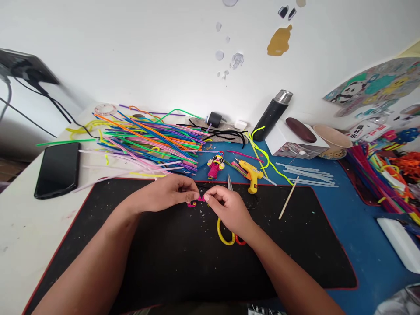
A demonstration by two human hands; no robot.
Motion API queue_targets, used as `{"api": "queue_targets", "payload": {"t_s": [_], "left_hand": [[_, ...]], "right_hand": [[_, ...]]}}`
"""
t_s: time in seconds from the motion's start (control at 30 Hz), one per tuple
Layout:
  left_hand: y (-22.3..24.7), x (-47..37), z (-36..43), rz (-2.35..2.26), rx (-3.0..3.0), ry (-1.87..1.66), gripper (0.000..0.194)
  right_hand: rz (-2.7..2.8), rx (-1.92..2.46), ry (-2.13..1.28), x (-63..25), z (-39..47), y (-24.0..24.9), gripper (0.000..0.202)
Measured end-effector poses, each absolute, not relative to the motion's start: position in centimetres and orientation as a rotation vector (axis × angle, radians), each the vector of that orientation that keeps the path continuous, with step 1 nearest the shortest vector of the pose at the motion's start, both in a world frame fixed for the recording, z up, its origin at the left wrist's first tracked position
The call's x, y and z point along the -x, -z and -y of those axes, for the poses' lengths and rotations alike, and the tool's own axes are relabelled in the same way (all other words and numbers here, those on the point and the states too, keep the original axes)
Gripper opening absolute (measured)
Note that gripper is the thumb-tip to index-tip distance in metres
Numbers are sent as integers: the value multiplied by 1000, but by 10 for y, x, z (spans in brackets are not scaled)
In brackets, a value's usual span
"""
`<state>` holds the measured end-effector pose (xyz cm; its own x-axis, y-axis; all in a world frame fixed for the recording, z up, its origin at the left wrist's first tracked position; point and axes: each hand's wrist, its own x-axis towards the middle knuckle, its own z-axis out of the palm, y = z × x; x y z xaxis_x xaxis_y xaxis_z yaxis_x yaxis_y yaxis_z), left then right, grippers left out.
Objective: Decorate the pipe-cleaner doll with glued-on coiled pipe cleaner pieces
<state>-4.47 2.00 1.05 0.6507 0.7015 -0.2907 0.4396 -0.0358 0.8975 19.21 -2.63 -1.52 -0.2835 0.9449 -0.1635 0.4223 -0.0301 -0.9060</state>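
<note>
My left hand (172, 191) and my right hand (231, 209) meet above the black mat, thumbs pinched against fingers. Between their fingertips is a small, curled magenta pipe cleaner (191, 204) with bits of yellow near it; most of it is hidden by the fingers. Scissors (219, 232) with yellow and red handles lie partly under my right hand, a blade pointing away. Just beyond the hands rests a small pipe-cleaner doll (215, 168) with a magenta body. To its right lies a yellow hot glue gun (253, 175).
A heap of coloured pipe cleaners (154, 142) spreads behind my left hand. A black phone (57, 169) lies at left. Glue sticks (308, 173) and a thin wooden stick (288, 197) lie right, a black thermos (273, 114) and white box (292, 142) behind.
</note>
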Motion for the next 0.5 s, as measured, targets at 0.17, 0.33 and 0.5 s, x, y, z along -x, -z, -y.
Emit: {"api": "queue_targets", "payload": {"t_s": [0.17, 0.33, 0.5], "left_hand": [[-7, 40, -20, -940, -1706, -236, 36], [-6, 38, -19, -953, -1696, -252, 28], [-6, 39, -20, -973, -1705, -248, 27]], "right_hand": [[1724, 1417, -1306, -191, 27, 14, 21], [1706, 1397, -1326, -194, 27, 15, 22], [1763, 1402, -1263, -199, 28, 18, 20]]}}
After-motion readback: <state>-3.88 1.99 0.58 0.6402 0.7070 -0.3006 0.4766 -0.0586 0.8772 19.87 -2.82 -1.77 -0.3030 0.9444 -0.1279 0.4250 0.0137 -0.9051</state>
